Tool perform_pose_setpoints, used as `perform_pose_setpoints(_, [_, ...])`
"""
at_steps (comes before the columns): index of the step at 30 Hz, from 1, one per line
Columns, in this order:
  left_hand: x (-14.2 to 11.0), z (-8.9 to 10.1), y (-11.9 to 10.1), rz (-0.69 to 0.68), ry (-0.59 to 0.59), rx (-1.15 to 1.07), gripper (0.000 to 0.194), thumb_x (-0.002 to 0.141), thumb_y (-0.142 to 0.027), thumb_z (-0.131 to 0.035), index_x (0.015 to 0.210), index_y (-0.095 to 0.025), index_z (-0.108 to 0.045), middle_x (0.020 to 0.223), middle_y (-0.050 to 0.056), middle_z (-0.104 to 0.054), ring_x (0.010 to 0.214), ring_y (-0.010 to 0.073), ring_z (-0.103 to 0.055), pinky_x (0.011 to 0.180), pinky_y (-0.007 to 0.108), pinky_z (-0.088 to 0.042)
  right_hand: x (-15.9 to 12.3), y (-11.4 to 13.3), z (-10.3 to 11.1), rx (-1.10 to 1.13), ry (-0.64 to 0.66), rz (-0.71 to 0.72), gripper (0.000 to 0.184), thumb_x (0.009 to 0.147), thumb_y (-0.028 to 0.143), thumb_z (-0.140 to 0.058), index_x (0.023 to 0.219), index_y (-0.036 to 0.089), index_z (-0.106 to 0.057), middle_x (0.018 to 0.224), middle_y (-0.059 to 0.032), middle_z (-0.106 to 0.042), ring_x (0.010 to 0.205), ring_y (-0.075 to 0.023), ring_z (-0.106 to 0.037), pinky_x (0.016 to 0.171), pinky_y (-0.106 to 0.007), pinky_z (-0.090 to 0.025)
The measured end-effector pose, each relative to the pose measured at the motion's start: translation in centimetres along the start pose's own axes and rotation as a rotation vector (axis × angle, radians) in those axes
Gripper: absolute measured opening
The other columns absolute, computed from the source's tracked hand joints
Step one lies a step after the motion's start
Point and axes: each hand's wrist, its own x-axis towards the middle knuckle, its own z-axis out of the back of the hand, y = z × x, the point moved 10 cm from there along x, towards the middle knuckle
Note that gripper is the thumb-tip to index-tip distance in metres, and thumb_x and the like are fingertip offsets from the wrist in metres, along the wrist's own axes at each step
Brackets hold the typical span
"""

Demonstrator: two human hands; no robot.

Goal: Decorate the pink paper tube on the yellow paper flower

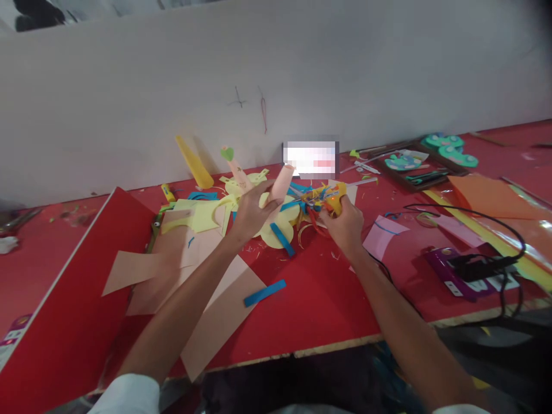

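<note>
My left hand [254, 214] is closed around a rolled tube of pale pink paper [282, 183], held upright above the table. A yellow hot glue gun [335, 198] is in my right hand [347, 227], with a clear glue stick out of its back and a black cord trailing below. Its nozzle end is lost among blue and yellow scraps. Under the tube lies a pale yellow paper flower shape [278, 233], with a blue strip [282, 239] across it. Left of the tube stands another pink paper roll [240, 174] topped with a green heart.
A yellow paper cone [195, 164] leans by the wall. Pink sheets [224, 307] and a blue strip [265, 292] lie in front. To the right are a purple power strip [459, 273], a dark tray [414, 178] and orange sheets [495, 198]. A red board [77, 299] stands left.
</note>
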Motion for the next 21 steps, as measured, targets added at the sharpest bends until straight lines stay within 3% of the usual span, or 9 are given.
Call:
perform_pose_setpoints(5, [-0.8, 2.5, 0.5, 0.044, -0.274, -0.067, 0.038, 0.085, -0.035, -0.078, 0.116, -0.023, -0.059, 0.115, 0.006, -0.069, 0.108, 0.0221, -0.069, 0.095, 0.041, -0.061, 0.1, -0.5, 0.5, 0.089, -0.024, -0.047, 0.029, 0.085, 0.05, -0.057, 0.092, 0.022, -0.058, 0.073, -0.0052, -0.065, 0.067, -0.024, -0.058, 0.064, -0.033, -0.034])
perform_pose_setpoints(11, [-2.5, 1.6, 2.8, 0.166, -0.441, -0.059, 0.042, 0.089, -0.041, -0.074, 0.117, -0.022, -0.049, 0.117, 0.008, -0.06, 0.105, 0.0207, -0.067, 0.091, 0.039, -0.061, -0.3, 0.5, 0.3, 0.056, -0.016, 0.031, 0.031, 0.086, 0.051, -0.057, 0.095, 0.021, -0.06, 0.072, -0.0054, -0.066, 0.068, -0.0252, -0.06, 0.065, -0.034, -0.036])
perform_pose_setpoints(13, [-2.4, 1.1, 3.3, 0.165, -0.399, -0.062, 0.042, 0.089, -0.04, -0.074, 0.119, -0.023, -0.049, 0.119, 0.008, -0.062, 0.109, 0.0207, -0.067, 0.097, 0.04, -0.059, -0.4, 0.9, 0.1, 0.018, -0.005, 0.056, 0.03, 0.086, 0.05, -0.057, 0.095, 0.021, -0.061, 0.075, -0.0066, -0.068, 0.07, -0.0254, -0.061, 0.065, -0.033, -0.035])
perform_pose_setpoints(17, [-1.2, 0.1, 3.5, 0.1, -0.142, -0.033, 0.032, 0.09, -0.033, -0.071, 0.118, -0.022, -0.061, 0.117, 0.007, -0.072, 0.112, 0.0214, -0.069, 0.105, 0.042, -0.055, -0.5, 1.1, -0.1, -0.026, 0.005, 0.074, 0.03, 0.087, 0.048, -0.057, 0.096, 0.02, -0.061, 0.081, -0.0085, -0.07, 0.072, -0.0253, -0.062, 0.065, -0.033, -0.033])
perform_pose_setpoints(21, [-0.7, 0.2, 3.6, 0.058, -0.033, 0.068, 0.041, 0.087, -0.03, -0.073, 0.125, -0.02, -0.064, 0.124, 0.011, -0.072, 0.115, 0.0253, -0.068, 0.106, 0.046, -0.053, -0.4, 0.8, -0.1, -0.028, -0.006, 0.066, 0.031, 0.087, 0.049, -0.057, 0.098, 0.02, -0.06, 0.08, -0.0077, -0.07, 0.071, -0.0251, -0.061, 0.064, -0.033, -0.032])
